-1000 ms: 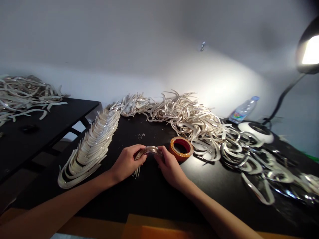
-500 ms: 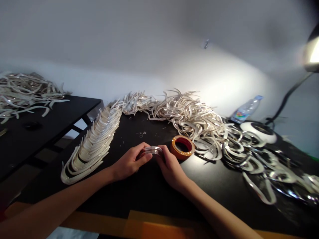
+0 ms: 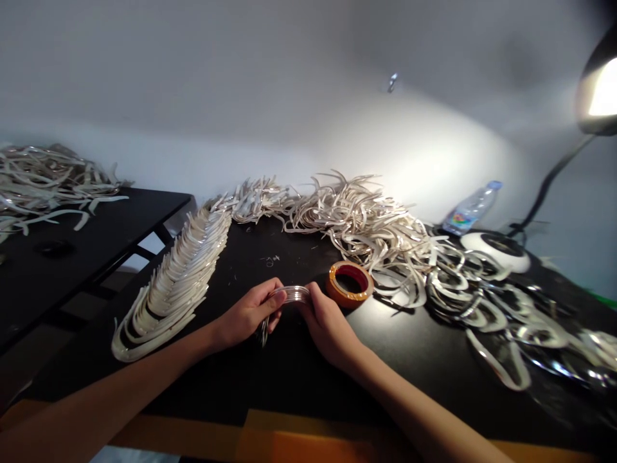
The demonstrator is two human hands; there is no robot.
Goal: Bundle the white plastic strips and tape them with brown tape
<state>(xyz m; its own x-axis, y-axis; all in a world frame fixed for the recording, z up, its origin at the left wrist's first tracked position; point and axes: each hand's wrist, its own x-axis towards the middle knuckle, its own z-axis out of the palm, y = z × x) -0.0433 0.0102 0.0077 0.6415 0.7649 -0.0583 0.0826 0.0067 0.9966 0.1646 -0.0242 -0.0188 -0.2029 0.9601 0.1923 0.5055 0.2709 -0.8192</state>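
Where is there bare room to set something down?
Bare black tabletop lies right of the right hand, below the tape roll and left of the silver loops; another patch sits between the fanned strips and tape roll. Crowded along the back by tangled strips.

A desk lamp (image 3: pixel 600 90) glares on the wall (image 3: pixel 424 154), with the left hand (image 3: pixel 248 315) and right hand (image 3: pixel 330 331) sharp and edges bowed.

Our left hand (image 3: pixel 249 314) and our right hand (image 3: pixel 328 331) are close together, fingers bent and holding tight, and our bare arms (image 3: pixel 130 372) reach up from below.
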